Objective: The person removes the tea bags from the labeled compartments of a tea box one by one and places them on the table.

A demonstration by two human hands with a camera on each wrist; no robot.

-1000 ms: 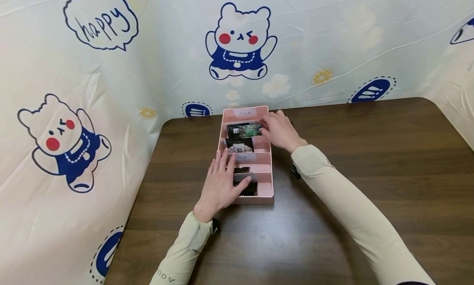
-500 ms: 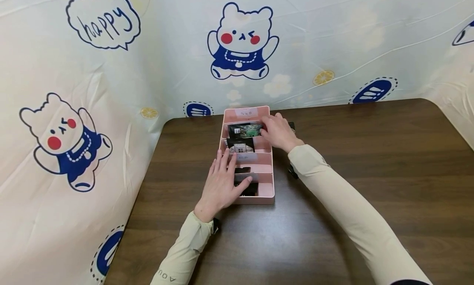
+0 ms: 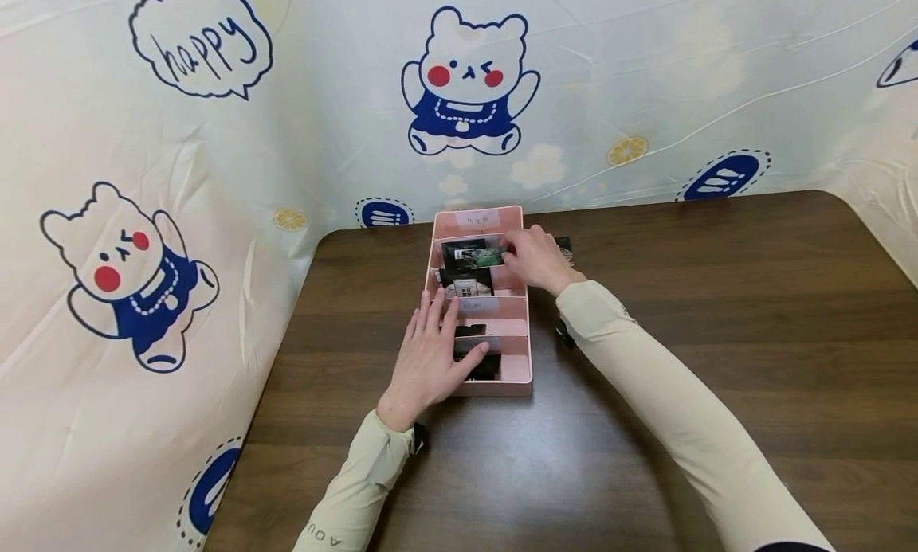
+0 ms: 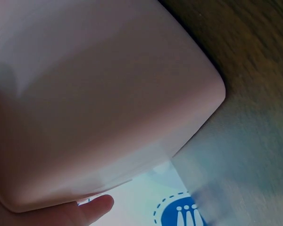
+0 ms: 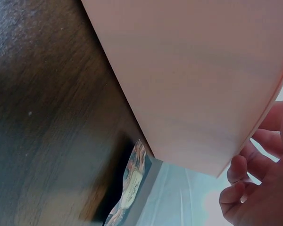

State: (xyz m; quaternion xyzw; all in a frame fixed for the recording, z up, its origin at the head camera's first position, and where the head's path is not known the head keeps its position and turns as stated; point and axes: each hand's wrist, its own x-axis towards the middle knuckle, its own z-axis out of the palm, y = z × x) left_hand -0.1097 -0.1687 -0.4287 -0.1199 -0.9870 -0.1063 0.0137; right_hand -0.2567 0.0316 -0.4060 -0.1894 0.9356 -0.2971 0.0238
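Observation:
A long pink box with crosswise dividers stands on the table. My left hand lies over its near left side, fingers straight and spread, thumb reaching across the near compartments. At the far right side my right hand reaches over the rim and pinches the right end of a black and green packet in the second compartment from the back. Just nearer, a black and white packet stands in its own slot. Dark packets sit partly hidden under my left hand. The right wrist view shows curled fingers at the rim.
Right of the box, a patterned packet lies on the brown wooden table, partly covered by my right hand. Paper labels mark some compartments. A printed cloth hangs behind the table and along its left side.
The black and green packet has tilted and shifted slightly in its compartment under my right fingers. My right hand has moved slightly, uncovering more of the patterned packet. My left hand stays in place.

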